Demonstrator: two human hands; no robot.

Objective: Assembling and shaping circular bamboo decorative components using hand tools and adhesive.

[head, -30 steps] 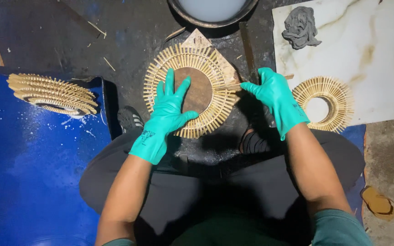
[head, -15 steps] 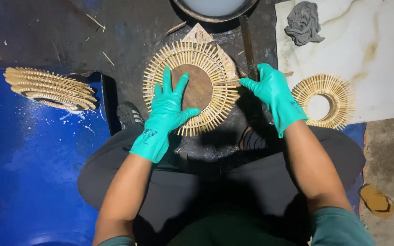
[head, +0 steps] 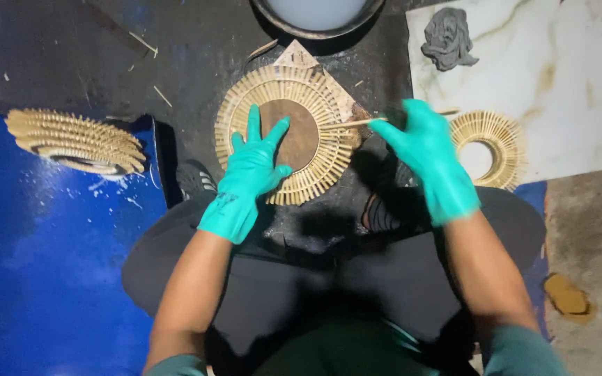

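Right hand (head: 430, 160) in a teal glove, fingertips pinched together on a thin stick (head: 357, 122), tip pointing left at the rim of the stick ring (head: 283, 132). Left hand (head: 249, 170), also gloved, fingers spread apart, lying flat on the ring and its brown round centre (head: 294, 132), pinning it to the dark mat (head: 175, 63).

Ring looks nearly full all round; the gap, if any, sits where the stick meets the rim, cannot tell for sure.

Right of the right hand: a smaller ring (head: 488, 147) on a white slab (head: 559, 83), open centre. Grey lump (head: 447, 38) further up the slab. Far left of the left hand: stacked rings (head: 74, 139) on a blue sheet (head: 50, 264), looking done. Bowl (head: 315, 17) above.
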